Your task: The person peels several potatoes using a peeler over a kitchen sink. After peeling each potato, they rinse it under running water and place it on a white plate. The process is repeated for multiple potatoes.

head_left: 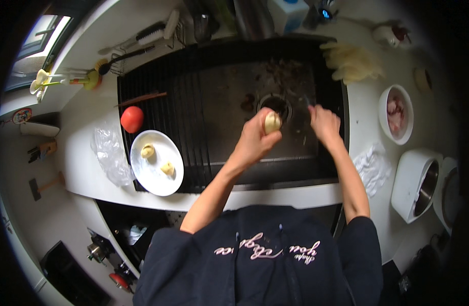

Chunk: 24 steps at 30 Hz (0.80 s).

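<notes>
My left hand (pixel 253 135) grips a pale yellow, peeled potato-like vegetable (pixel 272 122) above the sink drain (pixel 276 105). To its right, my right hand (pixel 326 124) is closed around a thin tool (pixel 308 101); blur hides whether it is a knife or a peeler. Both hands are over the dark sink basin (pixel 234 130). Brown peelings (pixel 286 72) lie scattered behind the drain, with more scraps at its left. On the slatted rack to the left, a white oval-looking plate (pixel 154 183) bears two pale yellow pieces (pixel 147 150) that resemble the held vegetable.
A tomato (pixel 132 119) and chopsticks (pixel 142 98) rest by the rack's left side. A clear plastic bag (pixel 110 157) lies beside the plate. Right of the sink are rubber gloves (pixel 351 63), a bowl (pixel 409 122) of raw meat, a crumpled white bag (pixel 373 168) and a white appliance (pixel 408 187).
</notes>
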### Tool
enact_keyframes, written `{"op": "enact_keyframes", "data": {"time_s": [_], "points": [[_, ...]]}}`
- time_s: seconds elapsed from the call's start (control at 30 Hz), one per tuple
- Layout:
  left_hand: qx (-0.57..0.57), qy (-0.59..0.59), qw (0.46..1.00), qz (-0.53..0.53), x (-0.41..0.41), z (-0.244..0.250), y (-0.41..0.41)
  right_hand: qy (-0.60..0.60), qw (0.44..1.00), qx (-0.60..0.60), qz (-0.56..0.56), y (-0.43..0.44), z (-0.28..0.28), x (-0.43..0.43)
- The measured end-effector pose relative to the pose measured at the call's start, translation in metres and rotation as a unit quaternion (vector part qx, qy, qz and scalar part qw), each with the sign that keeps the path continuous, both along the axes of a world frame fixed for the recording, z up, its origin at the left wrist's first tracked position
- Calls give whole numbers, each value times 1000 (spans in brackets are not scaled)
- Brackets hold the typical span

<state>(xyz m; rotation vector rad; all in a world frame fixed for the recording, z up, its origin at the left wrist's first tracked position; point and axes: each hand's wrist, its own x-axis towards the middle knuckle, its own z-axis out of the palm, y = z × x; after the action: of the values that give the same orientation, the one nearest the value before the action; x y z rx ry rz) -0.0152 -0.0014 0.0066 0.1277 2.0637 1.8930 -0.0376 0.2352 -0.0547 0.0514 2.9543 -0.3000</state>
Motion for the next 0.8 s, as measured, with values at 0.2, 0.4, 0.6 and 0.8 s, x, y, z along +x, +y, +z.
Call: {"op": "enact_keyframes", "data": {"time_s": [0.2, 0.4, 0.6, 0.8], "points": [[-59, -1, 997, 58, -3, -3, -2, 135, 966, -213, 48, -39, 78, 20], [-89, 11, 995, 53, 0, -1, -1, 222, 945, -160, 180, -59, 89, 30], [-114, 57, 988, 86, 3, 13, 6, 203, 969, -20, 140, -44, 50, 12], [-236, 241, 936, 100, 0, -2, 7, 142, 977, -150, 61, -47, 72, 24]]}}
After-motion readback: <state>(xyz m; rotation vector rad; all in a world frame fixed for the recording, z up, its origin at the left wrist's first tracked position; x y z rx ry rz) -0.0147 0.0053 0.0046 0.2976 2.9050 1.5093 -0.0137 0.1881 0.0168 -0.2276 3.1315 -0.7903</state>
